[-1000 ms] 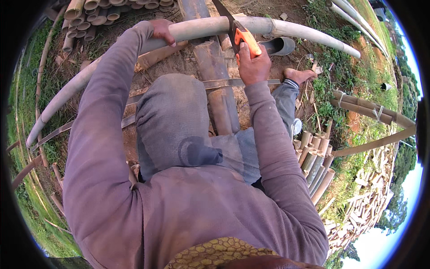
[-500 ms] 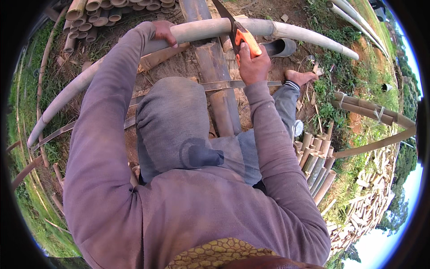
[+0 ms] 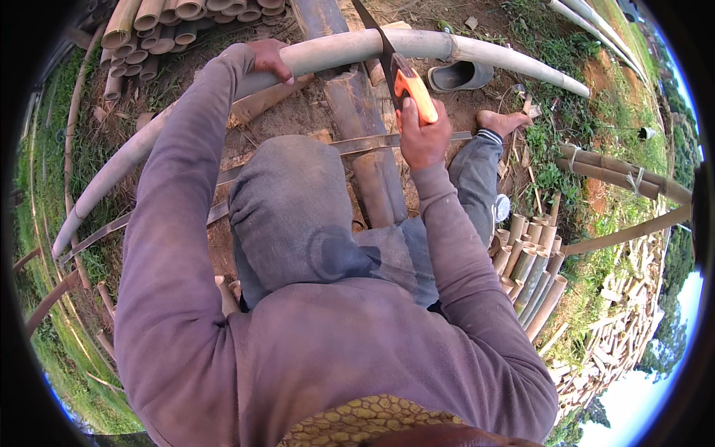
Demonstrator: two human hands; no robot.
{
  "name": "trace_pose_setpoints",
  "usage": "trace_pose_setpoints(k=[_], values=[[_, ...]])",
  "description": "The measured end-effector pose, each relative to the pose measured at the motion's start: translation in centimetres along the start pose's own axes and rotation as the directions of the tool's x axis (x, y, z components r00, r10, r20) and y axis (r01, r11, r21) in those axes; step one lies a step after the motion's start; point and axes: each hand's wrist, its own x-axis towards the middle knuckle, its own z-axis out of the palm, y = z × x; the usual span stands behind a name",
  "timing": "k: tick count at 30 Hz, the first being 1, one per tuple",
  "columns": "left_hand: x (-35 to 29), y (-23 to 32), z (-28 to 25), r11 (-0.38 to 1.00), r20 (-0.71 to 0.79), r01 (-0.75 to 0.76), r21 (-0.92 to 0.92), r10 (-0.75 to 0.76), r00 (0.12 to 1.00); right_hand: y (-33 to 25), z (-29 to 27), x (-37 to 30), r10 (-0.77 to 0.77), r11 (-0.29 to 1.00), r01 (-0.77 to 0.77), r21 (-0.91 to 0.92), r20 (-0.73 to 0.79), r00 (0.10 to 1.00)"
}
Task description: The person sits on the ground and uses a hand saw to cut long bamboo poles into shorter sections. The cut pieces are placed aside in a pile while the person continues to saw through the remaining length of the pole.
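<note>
A long pale bamboo pole (image 3: 331,52) lies crosswise in front of me, bent into an arc by the lens. My left hand (image 3: 271,59) is closed around it, left of the middle. In my right hand (image 3: 426,136) is the orange handle of a hand saw (image 3: 385,56), its dark blade set across the pole a little right of my left hand. How deep the teeth sit in the bamboo cannot be made out. Under the pole runs a thick, weathered timber (image 3: 356,108), pointing away from me.
Cut bamboo tubes (image 3: 149,26) are piled at the far left. A bundle of short bamboo pieces (image 3: 532,261) stands by my right leg, near a grey clog (image 3: 462,76) and a bare foot (image 3: 505,123). Tied bamboo rails (image 3: 618,175) and scattered offcuts (image 3: 611,328) lie further right.
My right hand and the saw handle have come down, back toward me, the blade still across the pole. My left hand keeps its hold. The whole view has shifted slightly.
</note>
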Motion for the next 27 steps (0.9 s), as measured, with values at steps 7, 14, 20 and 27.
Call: trace_pose_setpoints(k=[7, 14, 20, 27], values=[[0.5, -3.8, -1.1, 0.997, -0.036, -0.072, -0.018, 0.071, 0.997, -4.3, -1.0, -0.2, -0.061, 0.981, 0.066, -0.180, 0.036, 0.998], [-0.1, -1.4, -0.7, 0.990, 0.101, 0.068, -0.124, -0.056, 0.993, -2.0, -3.7, -6.2, -0.014, 0.993, 0.010, -0.120, -0.037, 0.999], [-0.1, -0.3, -1.2, 0.997, 0.046, 0.060, -0.043, -0.058, 0.997, -1.3, 2.4, 5.7, 0.091, 0.982, -0.094, -0.162, -0.022, 0.996], [-2.4, -0.6, 0.8, 0.997, -0.291, -0.075, -0.003, 0.071, 0.954, -1.2, -5.5, 0.6, -0.188, 0.974, 0.139, -0.181, -0.289, 0.939]])
